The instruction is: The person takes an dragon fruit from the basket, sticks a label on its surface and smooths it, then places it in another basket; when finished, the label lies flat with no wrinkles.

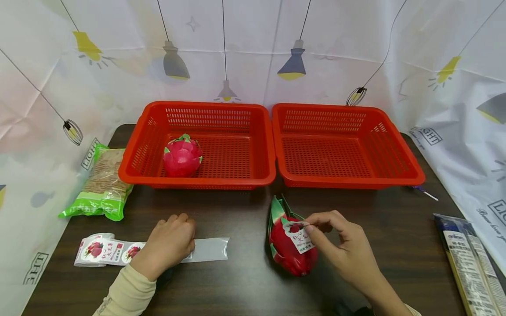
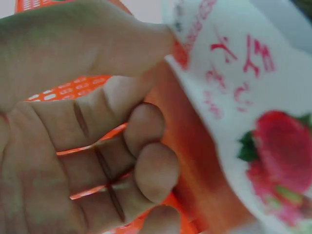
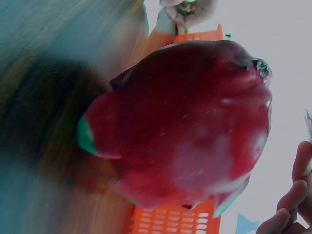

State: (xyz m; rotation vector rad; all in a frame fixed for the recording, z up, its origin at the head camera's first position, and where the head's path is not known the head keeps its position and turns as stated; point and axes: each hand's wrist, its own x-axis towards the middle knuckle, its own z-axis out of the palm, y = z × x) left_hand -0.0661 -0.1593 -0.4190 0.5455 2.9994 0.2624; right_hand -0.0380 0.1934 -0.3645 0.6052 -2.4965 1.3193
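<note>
On the dark table lies a red dragon fruit (image 1: 282, 259) with green-tipped scales; it fills the middle of the right wrist view. Over its upper right side, my right hand (image 1: 344, 245) pinches a white sticker (image 1: 298, 239) by its top edge between thumb and index finger. The sticker, printed with a dragon fruit picture and red characters, overlaps the fruit's skin. My left hand (image 1: 171, 241) holds the label strip (image 1: 211, 249) between thumb and index finger, other fingers curled, as the left wrist view shows. From the label roll (image 1: 95, 250) the strip runs rightward to a bare backing end.
A red basket (image 1: 205, 181) at the back holds another dragon fruit (image 1: 182, 157). Beside it stands a second red basket (image 1: 352, 181). A green-edged food bag (image 1: 103, 184) leans at the left; a long packet (image 1: 470, 263) lies right, and a lollipop (image 1: 427, 192) behind it.
</note>
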